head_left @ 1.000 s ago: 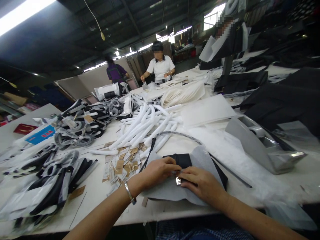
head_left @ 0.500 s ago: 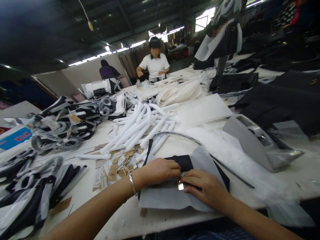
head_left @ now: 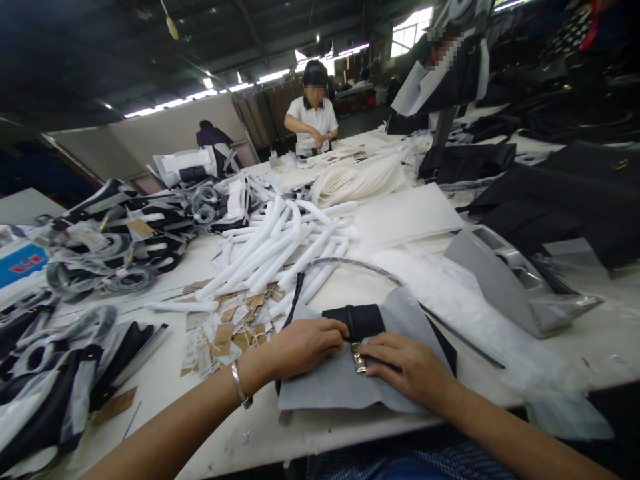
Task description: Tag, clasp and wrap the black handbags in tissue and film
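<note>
Clasp [head_left: 359,359] lies at three o'clock from your left hand [head_left: 311,345], long axis roughly eleven-to-five. Your right hand [head_left: 413,367] is nearer: fingers half-spread, fingertips touching it. Left curled; grip hidden, cannot tell.

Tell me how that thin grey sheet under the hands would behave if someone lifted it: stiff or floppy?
The grey sheet would probably flop, as its near edge ripples. It looks thin, so it is likely light and easily creased. It might snag at first, since the metal clasp, beside the right hand's fingers, lies over it.
</note>
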A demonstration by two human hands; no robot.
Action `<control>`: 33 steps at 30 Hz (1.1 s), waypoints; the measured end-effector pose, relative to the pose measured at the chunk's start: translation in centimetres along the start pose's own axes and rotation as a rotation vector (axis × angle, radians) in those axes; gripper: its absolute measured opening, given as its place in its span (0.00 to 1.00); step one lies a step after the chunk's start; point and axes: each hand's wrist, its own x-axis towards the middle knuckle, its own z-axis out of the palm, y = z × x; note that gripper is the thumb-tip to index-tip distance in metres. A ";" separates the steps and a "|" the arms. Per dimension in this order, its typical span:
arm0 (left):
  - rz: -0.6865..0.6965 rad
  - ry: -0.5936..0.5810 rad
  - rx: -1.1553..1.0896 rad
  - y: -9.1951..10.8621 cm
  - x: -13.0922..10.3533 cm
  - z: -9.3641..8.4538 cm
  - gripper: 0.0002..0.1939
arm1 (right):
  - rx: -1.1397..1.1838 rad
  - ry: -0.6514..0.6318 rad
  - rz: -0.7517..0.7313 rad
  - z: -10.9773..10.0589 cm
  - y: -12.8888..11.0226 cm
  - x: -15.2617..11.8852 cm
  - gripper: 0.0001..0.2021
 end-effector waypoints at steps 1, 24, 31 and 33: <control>-0.037 0.025 -0.045 0.4 -0.2 0.2 0.09 | 0.011 0.001 0.004 0.0 0.0 0.0 0.14; -0.355 0.236 -0.661 4.6 4.0 2.1 0.10 | 0.192 -0.022 0.197 -1.2 -1.0 0.8 0.07; -0.418 0.420 -0.392 5.8 2.4 2.6 0.11 | 0.218 0.032 0.219 -1.0 -1.1 1.0 0.07; -0.490 0.486 -0.333 5.9 1.5 3.7 0.16 | 0.237 0.026 0.191 -1.0 -1.1 0.9 0.07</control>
